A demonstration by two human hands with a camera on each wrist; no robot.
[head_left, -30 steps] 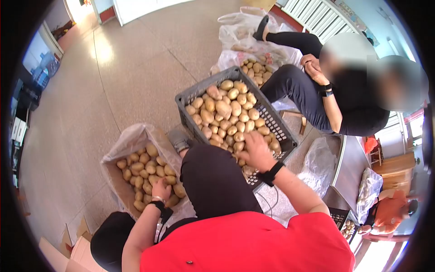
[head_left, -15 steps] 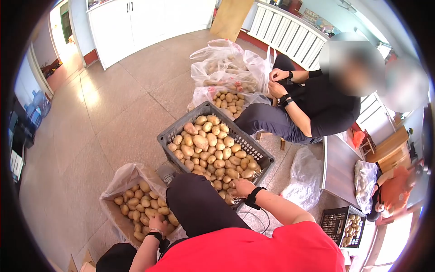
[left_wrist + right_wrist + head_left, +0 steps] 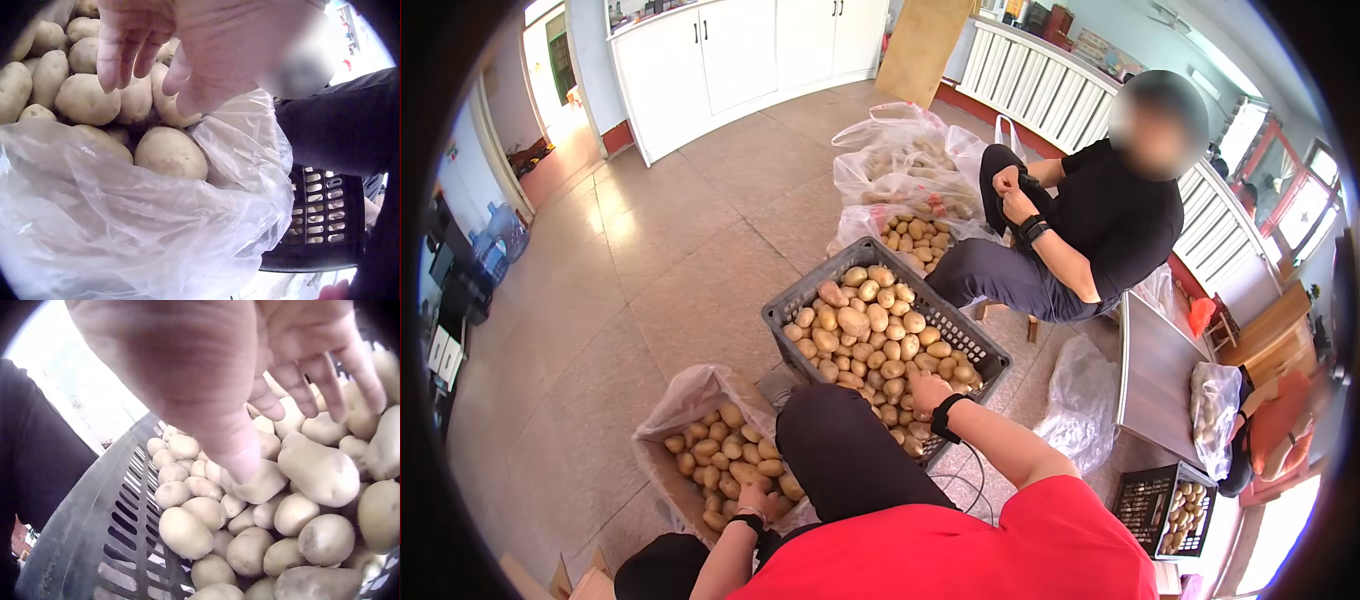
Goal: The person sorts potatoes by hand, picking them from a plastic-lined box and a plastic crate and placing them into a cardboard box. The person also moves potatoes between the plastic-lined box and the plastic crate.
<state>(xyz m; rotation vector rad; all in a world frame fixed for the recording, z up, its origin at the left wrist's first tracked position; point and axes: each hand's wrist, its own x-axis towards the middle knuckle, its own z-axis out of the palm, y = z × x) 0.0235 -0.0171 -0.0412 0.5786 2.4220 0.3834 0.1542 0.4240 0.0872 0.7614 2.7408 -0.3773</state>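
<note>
My left hand point(image 3: 757, 500) is over the potatoes point(image 3: 728, 450) in a box lined with clear plastic point(image 3: 662, 470). In the left wrist view its fingers point(image 3: 111, 59) are fairly straight and point down at the potatoes, with nothing in the palm. To the right, a grey slatted plastic crate point(image 3: 990, 372) holds a heap of potatoes point(image 3: 870, 335). My right hand point(image 3: 927, 395) reaches into its near side. Seen from the right wrist, this hand point(image 3: 206, 375) is spread, its thumb tip overlapping one potato point(image 3: 259, 482) and its fingers extended over others.
My bent knee point(image 3: 825, 440) stands between box and crate. Across from me sits a person in black point(image 3: 1125, 230), beside plastic bags of potatoes point(image 3: 910, 165). A crumpled clear bag point(image 3: 1080, 400), a dark smaller crate point(image 3: 1142, 505) and a cable point(image 3: 980, 480) lie to the right.
The head view has tilted up and shifted. My right hand went down to the crate's near edge, then back slightly over the potatoes. My left hand has stayed over the lined box.
</note>
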